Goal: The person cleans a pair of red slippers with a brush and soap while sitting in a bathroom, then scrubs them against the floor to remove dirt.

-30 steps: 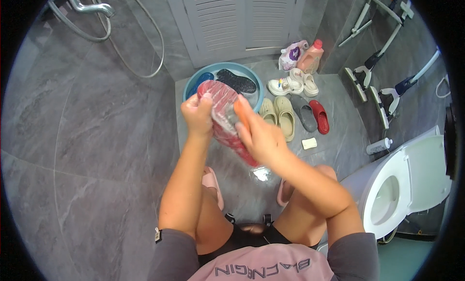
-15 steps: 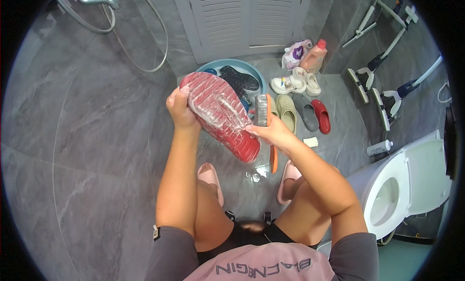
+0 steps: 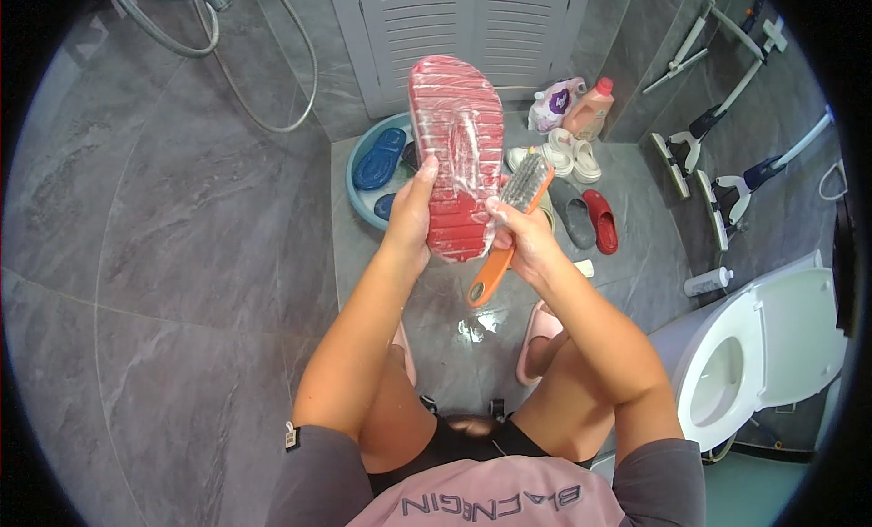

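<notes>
Swung near-vertical at upper centre, the red slipper [image 3: 465, 150] is held by the left grip [image 3: 413, 211]; the brush [image 3: 525, 182], just rightward, by the right grip [image 3: 529, 237].

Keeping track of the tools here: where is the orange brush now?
In the head view, the orange brush is just right of centre, in the right hand, beside the lower right edge of the foamy red slipper.
</notes>
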Action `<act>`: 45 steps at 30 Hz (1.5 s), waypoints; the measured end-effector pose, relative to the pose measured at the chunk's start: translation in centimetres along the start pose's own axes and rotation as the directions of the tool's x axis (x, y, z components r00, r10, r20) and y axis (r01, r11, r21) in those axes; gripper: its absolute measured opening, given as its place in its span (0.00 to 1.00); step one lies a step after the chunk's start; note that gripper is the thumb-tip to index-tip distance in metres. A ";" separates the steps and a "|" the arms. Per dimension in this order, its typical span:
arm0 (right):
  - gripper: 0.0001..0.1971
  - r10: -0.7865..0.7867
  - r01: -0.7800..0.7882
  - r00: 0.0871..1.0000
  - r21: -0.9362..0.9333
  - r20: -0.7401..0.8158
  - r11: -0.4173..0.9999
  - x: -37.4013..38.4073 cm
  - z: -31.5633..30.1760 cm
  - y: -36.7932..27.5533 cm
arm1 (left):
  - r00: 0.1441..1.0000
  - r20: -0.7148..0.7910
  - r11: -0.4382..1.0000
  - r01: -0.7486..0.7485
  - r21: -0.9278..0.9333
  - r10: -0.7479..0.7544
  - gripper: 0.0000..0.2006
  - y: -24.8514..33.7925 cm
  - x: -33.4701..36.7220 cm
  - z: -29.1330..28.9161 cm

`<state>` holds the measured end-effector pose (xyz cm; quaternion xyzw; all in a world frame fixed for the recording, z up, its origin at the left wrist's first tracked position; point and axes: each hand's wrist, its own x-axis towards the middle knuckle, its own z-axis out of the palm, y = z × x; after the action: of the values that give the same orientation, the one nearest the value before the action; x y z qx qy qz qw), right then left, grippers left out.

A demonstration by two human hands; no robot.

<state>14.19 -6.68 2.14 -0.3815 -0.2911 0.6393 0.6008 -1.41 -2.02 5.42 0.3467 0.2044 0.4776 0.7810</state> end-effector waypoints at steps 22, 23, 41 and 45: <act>0.30 -0.380 0.399 0.911 -0.577 0.162 0.713 1.8 0.7 1.7 | 0.999 -0.021 0.979 0.024 -0.204 -0.028 0.24 0.7 1.2 -4.8; 0.34 -0.599 0.609 0.751 -0.641 0.277 0.468 2.1 0.8 1.5 | 1.000 0.006 0.989 0.031 -0.146 -0.031 0.23 0.4 1.3 -4.9; 0.40 -0.104 0.563 0.795 -0.790 0.598 -0.241 -4.9 5.8 1.9 | 0.980 0.023 0.932 0.194 -0.307 -0.196 0.20 0.0 1.0 -5.5; 0.34 -0.523 0.521 0.660 -0.830 0.540 -0.199 1.1 2.8 1.9 | 0.982 0.031 0.926 0.184 -0.331 -0.184 0.20 -0.5 1.1 -4.6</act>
<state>10.81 -5.53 1.90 -0.5155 -0.7601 -0.0341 0.3941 -3.59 0.40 2.02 0.1892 0.1528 0.4301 0.8694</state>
